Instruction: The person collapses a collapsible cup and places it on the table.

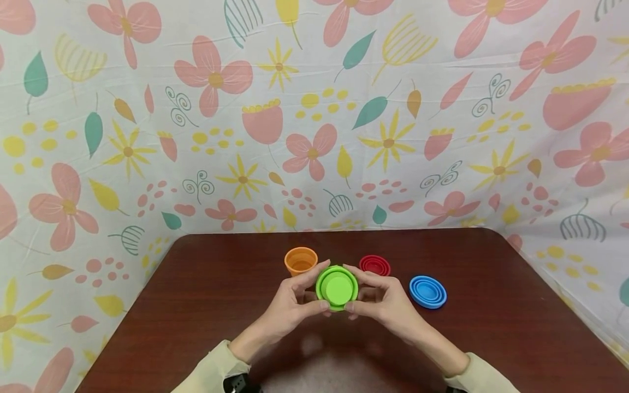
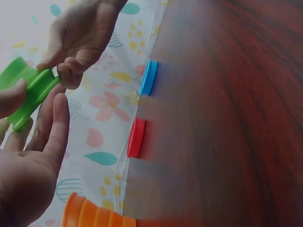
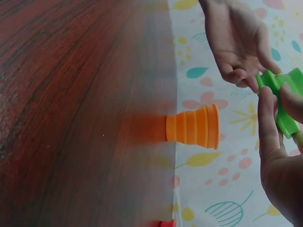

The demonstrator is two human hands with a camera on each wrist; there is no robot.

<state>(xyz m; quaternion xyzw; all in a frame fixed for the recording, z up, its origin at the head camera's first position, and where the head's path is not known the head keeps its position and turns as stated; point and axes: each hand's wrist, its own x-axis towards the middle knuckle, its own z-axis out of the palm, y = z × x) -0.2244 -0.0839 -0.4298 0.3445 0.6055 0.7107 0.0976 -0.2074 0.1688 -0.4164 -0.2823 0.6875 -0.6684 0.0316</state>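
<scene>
A green collapsible cup, partly extended with stepped rings, is held up above the table between both hands, its round base facing the head camera. My left hand grips its left side, thumb low and fingers at the top edge. On the opposite side my right hand pinches the rim between thumb and fingers. In the left wrist view the green cup shows side-on, its wide ring toward the right hand's fingertips. Behind the left hand stands an extended orange cup.
Beyond the right hand a red collapsed cup lies flat on the dark wooden table. To the right is a blue collapsed cup. A flower-patterned cloth hangs along the table's back edge and sides.
</scene>
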